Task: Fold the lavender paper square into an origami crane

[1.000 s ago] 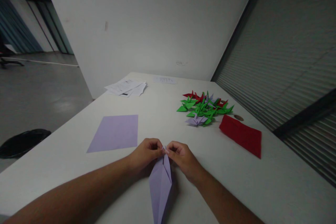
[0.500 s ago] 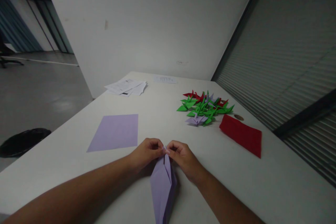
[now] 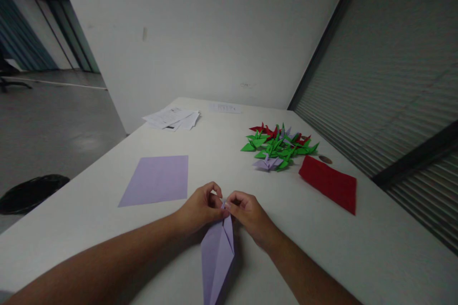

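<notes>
A long, diamond-shaped piece of folded purple origami paper points toward me, its near tip running off the bottom of the head view. My left hand pinches its far, narrow end, the thumb lying on the paper and the index finger raised in a curve. Close against it, my right hand grips the same far tip between thumb and bent fingers. The fingers partly cover that tip. To the left of my hands, a flat purple square sheet lies on the white table.
Green, red and purple paper cranes lie heaped at right. Beside them are a folded red sheet and a small round brown object. White printed papers lie at the back left. A black-lined bin stands left of the table.
My left index finger has lifted and the thumb shifted slightly toward me. The folded paper's near end swung right, then back left. My right hand has hardly moved.
</notes>
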Tool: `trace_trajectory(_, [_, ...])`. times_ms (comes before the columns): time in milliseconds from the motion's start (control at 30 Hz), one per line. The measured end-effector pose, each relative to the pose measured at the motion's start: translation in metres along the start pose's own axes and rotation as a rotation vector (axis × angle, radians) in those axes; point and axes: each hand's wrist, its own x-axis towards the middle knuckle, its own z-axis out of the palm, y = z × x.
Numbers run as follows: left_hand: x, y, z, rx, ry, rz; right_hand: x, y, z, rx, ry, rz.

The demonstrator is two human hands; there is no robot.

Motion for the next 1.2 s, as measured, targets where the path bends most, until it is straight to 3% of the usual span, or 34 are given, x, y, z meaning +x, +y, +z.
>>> trace_trajectory(200, [-0.0020,0.0050,0.0023,0.099,0.009,-0.002,0.0008,0.0049,-0.0017,-0.027,0.001,-0.018])
trace_trajectory(567, [-0.0019,0.0086,0.0040,0.089,-0.009,-0.010,0.0016,0.0004,-0.0004,-0.059,0.034,-0.041])
trace_trajectory(1200, [-0.0025,0.0069,0.0001,0.016,-0.081,-0.144,0.0009,0.0004,-0.0038,-0.063,0.206,-0.110])
